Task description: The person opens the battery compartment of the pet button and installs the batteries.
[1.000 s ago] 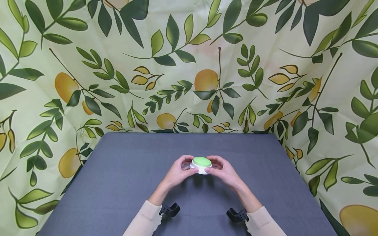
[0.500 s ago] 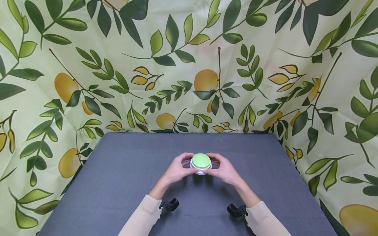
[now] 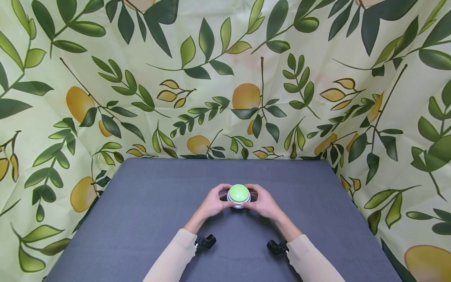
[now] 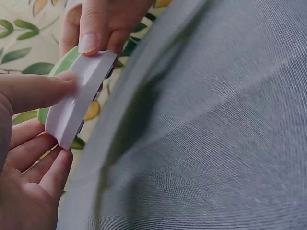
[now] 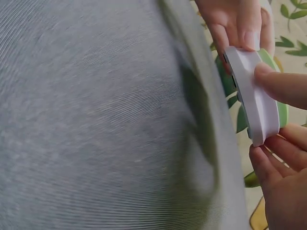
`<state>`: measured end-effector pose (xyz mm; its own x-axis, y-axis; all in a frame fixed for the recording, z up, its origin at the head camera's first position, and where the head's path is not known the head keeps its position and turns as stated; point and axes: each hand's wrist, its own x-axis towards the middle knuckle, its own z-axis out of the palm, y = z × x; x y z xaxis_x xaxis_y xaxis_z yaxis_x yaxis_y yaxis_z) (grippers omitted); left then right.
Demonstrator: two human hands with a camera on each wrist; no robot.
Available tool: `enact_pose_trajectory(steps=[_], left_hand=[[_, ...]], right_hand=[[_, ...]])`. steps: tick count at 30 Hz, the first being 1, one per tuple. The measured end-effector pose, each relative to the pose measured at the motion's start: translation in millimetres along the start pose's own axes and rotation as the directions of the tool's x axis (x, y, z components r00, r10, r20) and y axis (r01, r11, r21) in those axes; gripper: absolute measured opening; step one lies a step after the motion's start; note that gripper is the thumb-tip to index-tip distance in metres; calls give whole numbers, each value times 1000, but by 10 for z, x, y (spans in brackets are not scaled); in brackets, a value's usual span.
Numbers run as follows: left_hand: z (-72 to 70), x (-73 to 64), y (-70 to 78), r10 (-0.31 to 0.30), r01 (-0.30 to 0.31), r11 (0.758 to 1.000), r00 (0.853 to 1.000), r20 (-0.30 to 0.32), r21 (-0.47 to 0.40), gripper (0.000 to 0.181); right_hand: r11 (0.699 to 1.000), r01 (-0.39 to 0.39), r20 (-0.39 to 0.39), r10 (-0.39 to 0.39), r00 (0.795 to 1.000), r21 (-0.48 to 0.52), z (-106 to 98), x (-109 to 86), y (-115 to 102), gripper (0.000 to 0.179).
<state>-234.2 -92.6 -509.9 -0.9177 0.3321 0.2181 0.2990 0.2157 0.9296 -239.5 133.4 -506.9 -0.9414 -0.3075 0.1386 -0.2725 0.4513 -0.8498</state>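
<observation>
A round push button (image 3: 239,194) with a white base and a green domed top is held between both hands, over the middle of the table. My left hand (image 3: 214,202) pinches its left side, thumb on the near face of the white base and fingers round the far side. On the right side my right hand (image 3: 263,202) grips it the same way. Both wrist views show the white base (image 4: 82,93) edge-on, with small dark feet under it. In the right wrist view the green top (image 5: 282,114) is partly hidden by the fingers.
A dark grey cloth-covered table (image 3: 158,188) spreads beneath the hands. Behind it and at both sides hangs a pale curtain (image 3: 218,86) with leaf and fruit print. Black wrist cameras (image 3: 206,241) sit at both sleeve cuffs.
The push button has tilted toward the head camera, so its green dome shows rounder. It has shifted slightly left. Both hands keep their hold, and the forearms have come slightly closer together.
</observation>
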Motion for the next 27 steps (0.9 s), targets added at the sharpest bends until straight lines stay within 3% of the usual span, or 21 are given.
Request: enact_pose_trajectory(steps=[8,15,27], left_hand=[[45,12,-197,54,-54,997,999,6,56,52],[89,-17,-236,-42,42,999,999,5,17,53],[77,-29,-218,-75,73,992,997,9,105,55]], right_hand=[[1000,0,-27,-1,1000,-21,77,15,88,68],[999,-9,-8,9,1000,-43,115,-3,160,66],[1000,-22,-3,22,1000,14,99,-33,231,64]])
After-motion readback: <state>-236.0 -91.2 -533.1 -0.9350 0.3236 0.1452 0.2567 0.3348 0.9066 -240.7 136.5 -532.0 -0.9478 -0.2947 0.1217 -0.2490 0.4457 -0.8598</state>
